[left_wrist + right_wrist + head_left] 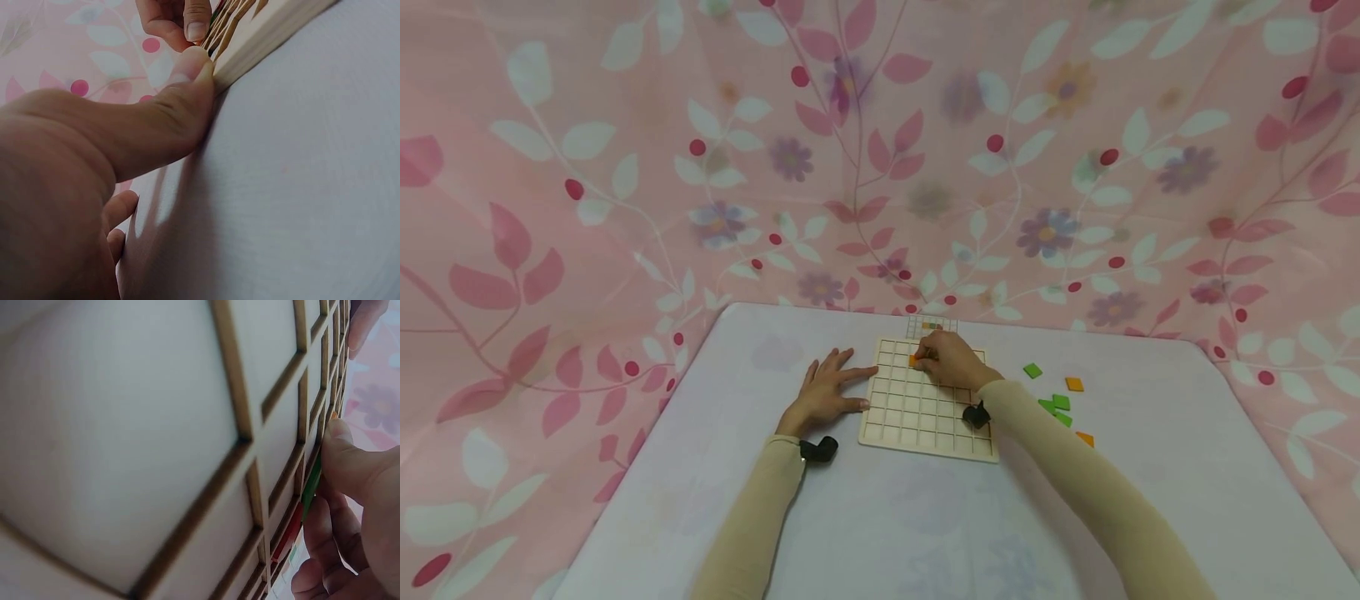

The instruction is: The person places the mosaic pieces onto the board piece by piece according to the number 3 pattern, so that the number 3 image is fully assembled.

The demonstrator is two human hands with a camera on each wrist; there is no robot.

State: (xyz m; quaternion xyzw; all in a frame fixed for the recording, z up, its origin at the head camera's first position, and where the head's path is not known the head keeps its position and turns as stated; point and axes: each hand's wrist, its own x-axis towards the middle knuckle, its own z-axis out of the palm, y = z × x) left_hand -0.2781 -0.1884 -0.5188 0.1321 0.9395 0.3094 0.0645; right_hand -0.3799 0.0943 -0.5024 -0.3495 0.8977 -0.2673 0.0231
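A pale wooden grid board (917, 421) lies on the table. Over its upper part, my right hand (953, 360) pinches a small orange square tile (913, 361) between thumb and fingers, at one of the cells. Beneath that hand, the right wrist view shows a green tile (311, 482) and a red tile (287, 534) in cells of the board; the head view hides them. My left hand (826, 392) rests on the table with fingers spread, its index finger and thumb touching the board's left edge. In the left wrist view the thumb (181, 106) presses the wooden side.
Right of the board lie several loose tiles, among them a green tile (1032, 370) and an orange tile (1075, 384). Behind the board is a small grid sheet (913, 326) with coloured squares. A floral curtain (880, 167) hangs past the white-covered table's (700, 500) far edge.
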